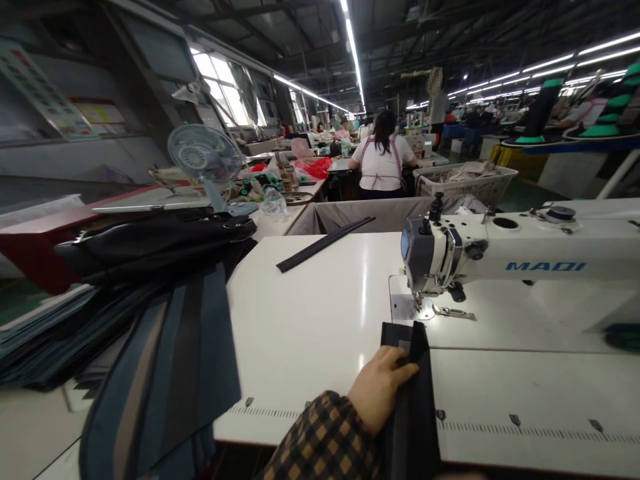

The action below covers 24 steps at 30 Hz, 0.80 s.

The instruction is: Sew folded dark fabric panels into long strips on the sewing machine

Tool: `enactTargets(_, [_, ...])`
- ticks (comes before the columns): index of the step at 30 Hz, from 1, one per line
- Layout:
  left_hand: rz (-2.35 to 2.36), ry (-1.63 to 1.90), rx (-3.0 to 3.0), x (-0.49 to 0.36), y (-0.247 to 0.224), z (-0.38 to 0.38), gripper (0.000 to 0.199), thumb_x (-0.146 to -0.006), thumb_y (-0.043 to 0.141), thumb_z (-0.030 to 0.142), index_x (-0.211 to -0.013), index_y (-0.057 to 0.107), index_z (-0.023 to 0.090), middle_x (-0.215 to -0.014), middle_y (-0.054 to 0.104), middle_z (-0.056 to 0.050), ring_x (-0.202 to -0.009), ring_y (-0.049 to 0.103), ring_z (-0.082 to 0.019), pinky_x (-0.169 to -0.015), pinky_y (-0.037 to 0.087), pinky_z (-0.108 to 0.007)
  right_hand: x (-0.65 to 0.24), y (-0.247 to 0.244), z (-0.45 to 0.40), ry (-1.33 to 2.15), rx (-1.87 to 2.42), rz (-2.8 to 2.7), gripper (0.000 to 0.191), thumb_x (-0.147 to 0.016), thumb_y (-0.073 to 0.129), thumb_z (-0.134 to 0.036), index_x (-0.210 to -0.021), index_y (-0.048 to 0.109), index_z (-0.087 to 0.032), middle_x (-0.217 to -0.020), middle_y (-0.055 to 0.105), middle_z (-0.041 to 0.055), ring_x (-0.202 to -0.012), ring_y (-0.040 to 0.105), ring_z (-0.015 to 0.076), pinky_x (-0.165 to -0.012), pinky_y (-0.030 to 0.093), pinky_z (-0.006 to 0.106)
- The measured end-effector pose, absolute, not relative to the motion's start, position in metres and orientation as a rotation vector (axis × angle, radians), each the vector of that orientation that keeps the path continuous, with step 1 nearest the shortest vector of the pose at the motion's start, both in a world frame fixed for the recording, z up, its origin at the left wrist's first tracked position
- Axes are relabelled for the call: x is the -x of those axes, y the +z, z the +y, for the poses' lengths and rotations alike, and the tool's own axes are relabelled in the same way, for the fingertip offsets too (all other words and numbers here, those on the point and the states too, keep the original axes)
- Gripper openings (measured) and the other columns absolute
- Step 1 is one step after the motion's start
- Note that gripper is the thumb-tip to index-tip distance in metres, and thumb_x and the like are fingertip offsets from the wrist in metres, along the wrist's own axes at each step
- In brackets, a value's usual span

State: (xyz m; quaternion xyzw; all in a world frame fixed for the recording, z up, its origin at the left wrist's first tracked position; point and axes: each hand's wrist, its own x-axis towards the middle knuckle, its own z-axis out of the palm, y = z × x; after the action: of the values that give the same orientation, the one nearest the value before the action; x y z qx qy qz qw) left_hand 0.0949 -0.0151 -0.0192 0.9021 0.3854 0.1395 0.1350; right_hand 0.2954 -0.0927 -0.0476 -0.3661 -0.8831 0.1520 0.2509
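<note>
My left hand (381, 387), in a checked sleeve, has its fingers bent over a long black fabric piece (423, 407), gripping its folded edge. The fabric lies lengthwise on the white sewing table, its far end just in front of the needle area of a white sewing machine (540, 250). A small grey patch (404, 345) shows near that end. At the bottom edge, right of the fabric, a dim sliver may be my right hand (460, 476); its fingers are hidden. A narrow black strip (325, 245) lies farther back on the table.
Stacked dark blue and black panels (190, 353) stand at the left, below a black bundle (160, 243). Behind are a fan (205, 157), a red bag (317, 168), a person in a white shirt (383, 160) and a white basket (465, 183). Thread cones (545, 110) stand at right.
</note>
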Motion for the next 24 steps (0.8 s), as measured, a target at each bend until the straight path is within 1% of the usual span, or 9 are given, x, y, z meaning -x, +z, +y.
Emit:
enactTargets(1, [1.108,0.415,-2.592,-0.104,-0.020,-0.018,0.027,-0.086,0.040,0.017,-0.106,0.055,0.026,-0.108,0.051,-0.003,-0.099,0.047,-0.015,-0.083,0.045,-0.026,-0.298,-0.046,-0.086,0.387,1.082,-2.370,0.031,-0.089,0.036,-0.027,-0.117,0.048,-0.022,-0.104,0.060,0.0073,-0.089,0.059,0.0152,-0.073,0.053,0.027])
enactTargets(3, [1.143,0.382,-2.571,-0.118,-0.019,-0.022,0.025,-0.085,0.041,0.019,-0.106,0.054,0.024,-0.108,0.051,-0.004,-0.100,0.047,-0.016,-0.082,0.047,-0.027,-0.309,-0.044,-0.071,0.296,1.240,-2.340,0.040,-0.089,0.035,-0.026,-0.127,0.037,-0.018,-0.120,0.051,0.0105,-0.109,0.048,0.0198,-0.089,0.047,0.034])
enactTargets(6, [1.182,0.312,-2.561,-0.130,-0.016,-0.025,0.025,-0.086,0.040,0.018,-0.107,0.052,0.022,-0.115,0.049,-0.004,-0.106,0.044,-0.017,-0.084,0.047,-0.028,-0.323,-0.047,-0.052,0.152,1.331,-2.434,0.050,-0.087,0.038,-0.028,-0.134,0.025,-0.014,-0.137,0.030,0.0104,-0.124,0.029,0.0242,-0.098,0.036,0.041])
enactTargets(9, [1.194,0.272,-2.556,-0.132,-0.012,-0.026,0.025,-0.086,0.040,0.016,-0.108,0.050,0.023,-0.124,0.044,-0.003,-0.111,0.040,-0.018,-0.086,0.046,-0.027,-0.324,-0.049,-0.044,0.114,1.283,-2.529,0.052,-0.087,0.037,-0.025,-0.135,0.020,-0.013,-0.140,0.020,0.0097,-0.126,0.022,0.0249,-0.100,0.033,0.041])
enactTargets(14, [1.212,0.235,-2.607,-0.136,-0.009,-0.022,0.026,-0.086,0.039,0.015,-0.110,0.046,0.021,-0.135,0.033,-0.001,-0.110,0.040,-0.018,-0.087,0.045,-0.029,-0.317,-0.041,-0.038,0.137,1.283,-2.608,0.056,-0.085,0.039,-0.023,-0.135,0.016,-0.011,-0.141,0.017,0.0079,-0.127,0.019,0.0228,-0.102,0.030,0.038])
enactTargets(18, [1.209,0.213,-2.605,-0.139,-0.013,-0.019,0.023,-0.085,0.038,0.014,-0.105,0.048,0.020,-0.132,0.038,-0.001,-0.113,0.039,-0.020,-0.090,0.043,-0.031,-0.316,-0.037,-0.034,0.072,1.312,-2.649,0.058,-0.085,0.038,-0.025,-0.136,0.013,-0.012,-0.141,0.017,0.0064,-0.128,0.018,0.0218,-0.102,0.030,0.039])
enactTargets(20, [1.239,0.293,-2.551,-0.134,-0.016,-0.021,0.025,-0.085,0.036,0.014,-0.107,0.047,0.021,-0.132,0.038,-0.001,-0.115,0.038,-0.020,-0.093,0.040,-0.032,-0.316,-0.038,-0.034,0.040,1.310,-2.647,0.058,-0.085,0.039,-0.026,-0.136,0.015,-0.012,-0.141,0.018,0.0075,-0.128,0.019,0.0222,-0.101,0.031,0.040])
enactTargets(22, [1.429,0.448,-2.414,-0.125,-0.019,-0.024,0.031,-0.086,0.035,0.018,-0.117,0.039,0.019,-0.130,0.038,-0.006,-0.116,0.038,-0.020,-0.096,0.038,-0.035,-0.316,-0.039,-0.033,0.010,1.296,-2.644,0.057,-0.085,0.039,-0.027,-0.135,0.017,-0.011,-0.141,0.019,0.0094,-0.127,0.019,0.0231,-0.101,0.031,0.041])
enactTargets(24, [1.694,0.539,-2.175,-0.117,-0.019,-0.028,0.042,-0.087,0.035,0.025,-0.126,0.027,0.014,-0.117,0.049,-0.012,-0.106,0.048,-0.021,-0.089,0.043,-0.037,-0.315,-0.040,-0.033,-0.007,1.284,-2.644,0.056,-0.085,0.040,-0.028,-0.135,0.020,-0.010,-0.140,0.019,0.0115,-0.127,0.019,0.0241,-0.101,0.031,0.042])
